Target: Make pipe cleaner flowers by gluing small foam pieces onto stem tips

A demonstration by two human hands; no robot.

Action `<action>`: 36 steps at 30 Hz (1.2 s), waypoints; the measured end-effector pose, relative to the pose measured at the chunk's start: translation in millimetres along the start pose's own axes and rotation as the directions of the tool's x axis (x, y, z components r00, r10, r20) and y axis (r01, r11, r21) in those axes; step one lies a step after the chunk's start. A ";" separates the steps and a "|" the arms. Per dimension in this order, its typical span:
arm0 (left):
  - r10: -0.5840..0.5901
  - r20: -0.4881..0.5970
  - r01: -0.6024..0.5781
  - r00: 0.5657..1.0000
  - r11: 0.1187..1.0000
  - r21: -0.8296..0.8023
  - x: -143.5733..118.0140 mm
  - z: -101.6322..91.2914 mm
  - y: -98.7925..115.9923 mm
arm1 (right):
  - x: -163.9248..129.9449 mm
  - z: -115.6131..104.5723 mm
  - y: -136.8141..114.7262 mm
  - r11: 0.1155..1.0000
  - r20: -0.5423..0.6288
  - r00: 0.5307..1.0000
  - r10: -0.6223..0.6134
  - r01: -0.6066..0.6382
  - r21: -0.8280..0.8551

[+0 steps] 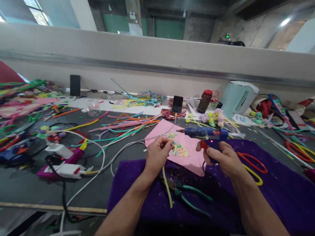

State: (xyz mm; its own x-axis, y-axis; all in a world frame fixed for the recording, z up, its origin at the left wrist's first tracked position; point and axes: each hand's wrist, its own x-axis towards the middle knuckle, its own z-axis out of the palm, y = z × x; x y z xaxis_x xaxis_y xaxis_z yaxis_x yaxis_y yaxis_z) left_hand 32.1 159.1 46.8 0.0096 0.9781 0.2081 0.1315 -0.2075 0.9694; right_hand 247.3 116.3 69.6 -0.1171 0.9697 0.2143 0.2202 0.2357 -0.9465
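My left hand (157, 153) pinches a yellow-green pipe cleaner stem (167, 186) that hangs down from my fist, with a small yellow flower piece (171, 136) at its top. My right hand (221, 156) grips a blue hot glue gun (205, 133) by its handle, nozzle pointing left toward the flower piece. Both hands hover over a pink paper sheet (191, 155) with small yellow bits (180, 151) on it. Green-handled pliers (189, 196) lie on the purple cloth (279, 193) below my hands.
Loose pipe cleaners (123, 125) cover the grey table. A power strip with white plugs (64, 161) and cables sits at left. A phone (177, 104), brown bottle (205, 101) and pale kettle (238, 98) stand at the back. Red and yellow scissors (252, 164) lie right.
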 end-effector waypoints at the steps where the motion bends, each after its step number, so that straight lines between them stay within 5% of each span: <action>1: -0.005 0.011 0.005 1.000 1.000 -0.029 0.3 0.0 0.4 | -0.7 -0.4 0.1 1.000 0.017 1.000 0.002 -0.001 -0.031; 9: -0.096 0.144 0.137 0.985 0.942 -0.307 2.3 -1.2 2.4 | 1.3 2.4 -0.5 0.998 0.062 0.997 -0.052 0.050 0.037; 16: -0.273 0.433 0.486 0.859 0.701 -0.521 5.0 -6.7 1.7 | 2.2 4.2 0.7 0.976 0.046 0.999 0.011 -0.021 0.219; 24: -0.282 0.506 0.560 0.815 0.606 -0.564 2.5 -5.6 4.9 | 1.5 5.8 1.0 0.975 0.030 1.000 0.003 -0.010 0.224; 30: -0.246 0.484 0.509 0.840 0.666 -0.545 1.0 -5.0 5.0 | -1.5 2.5 3.4 0.999 0.050 0.998 -0.026 0.023 0.048; 36: -0.134 0.199 0.194 0.971 0.926 -0.324 -1.4 -0.1 3.5 | -2.4 -3.0 1.7 0.998 0.044 0.998 -0.053 0.053 0.019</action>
State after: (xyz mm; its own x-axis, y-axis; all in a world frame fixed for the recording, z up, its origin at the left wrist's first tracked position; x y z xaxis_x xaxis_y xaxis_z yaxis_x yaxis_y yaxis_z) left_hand 32.5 157.0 49.9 0.1891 0.9809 0.0463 -0.1976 -0.0082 0.9803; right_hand 250.8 114.5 68.2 -0.1713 0.9520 0.2536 0.1957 0.2852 -0.9383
